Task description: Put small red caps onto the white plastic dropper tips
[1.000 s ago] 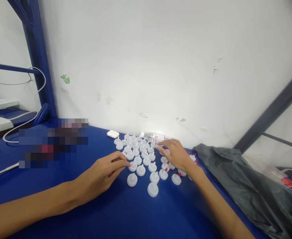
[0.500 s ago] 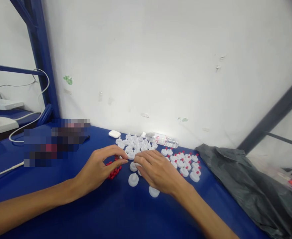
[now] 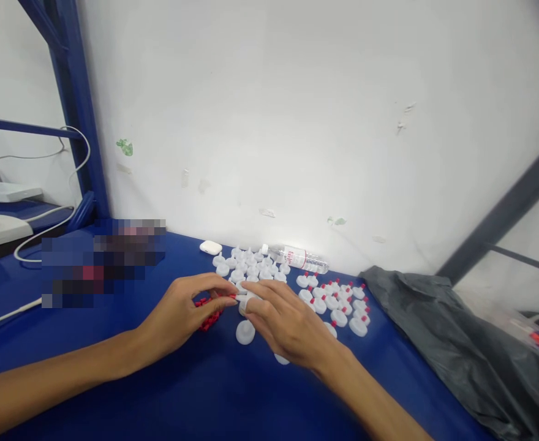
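Note:
My left hand [image 3: 191, 304] pinches a small red tip cap [image 3: 234, 297] between thumb and fingertips. Facing it, my right hand [image 3: 290, 321] is closed round a white nozzle cap [image 3: 248, 297], whose narrow spout points left at the red piece. Spout and red tip meet or nearly meet; fingers hide the exact contact. Below my left fingers lies a heap of red tip caps [image 3: 209, 320]. One loose white nozzle cap [image 3: 245, 332] sits in front of my hands, and another [image 3: 282, 359] shows partly under my right hand.
Behind my hands is a cluster of bare white nozzle caps [image 3: 251, 263]. Several red-tipped ones [image 3: 338, 317] stand to the right. A clear plastic bottle [image 3: 306, 259] and a white case [image 3: 211, 247] lie by the wall. Dark grey sheeting [image 3: 435, 331] covers the blue table's right edge.
My right hand has turned and shifted slightly left and down, bringing the white nozzle cap's spout to the red tip cap. My left hand has stayed nearly still.

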Tool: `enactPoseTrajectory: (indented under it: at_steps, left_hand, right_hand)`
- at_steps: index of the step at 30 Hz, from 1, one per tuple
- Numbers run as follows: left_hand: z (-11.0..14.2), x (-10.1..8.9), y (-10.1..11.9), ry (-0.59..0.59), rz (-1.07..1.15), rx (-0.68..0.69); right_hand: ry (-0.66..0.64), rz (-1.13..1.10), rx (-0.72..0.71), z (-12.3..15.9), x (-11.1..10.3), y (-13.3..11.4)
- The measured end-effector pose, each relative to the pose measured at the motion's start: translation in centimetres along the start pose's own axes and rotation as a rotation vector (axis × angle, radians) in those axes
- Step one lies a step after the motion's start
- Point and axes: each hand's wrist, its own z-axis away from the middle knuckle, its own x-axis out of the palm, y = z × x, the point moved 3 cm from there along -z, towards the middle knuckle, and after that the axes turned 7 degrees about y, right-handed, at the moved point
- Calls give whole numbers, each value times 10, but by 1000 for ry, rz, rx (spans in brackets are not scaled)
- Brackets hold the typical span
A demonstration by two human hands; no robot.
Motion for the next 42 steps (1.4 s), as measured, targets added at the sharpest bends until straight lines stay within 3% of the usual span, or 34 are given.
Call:
enactPoseTrajectory:
  at_steps: [5,10,23,31,34,38,40,42]
  left_hand:
    - [4,5,-2,-96,-107,100]
    - [9,5,5,-107,-125,206]
    - [11,1,8,-143,-45,265]
    - [7,2,-5,-133,-260,145]
    - [8,-1,-3,-120,-324,161]
    - [11,1,-1,-167,-322,189]
    - [13,2,-1,-187,-320,196]
    - [15,2,-2,-200,-330,208]
  right_hand:
    - [44,40,-37,1,4,-5]
    - [94,24,-39,0,5,-11]
    - [165,130,-129,-5,4,-21]
    - [-14,211,-135,-10,-1,2]
    - [-13,241,-19,0,-12,30]
    - [5,303,259,17,-29,71]
    - [-80,301,370,24,-33,86]
    - [-258,313,460,30,-31,97]
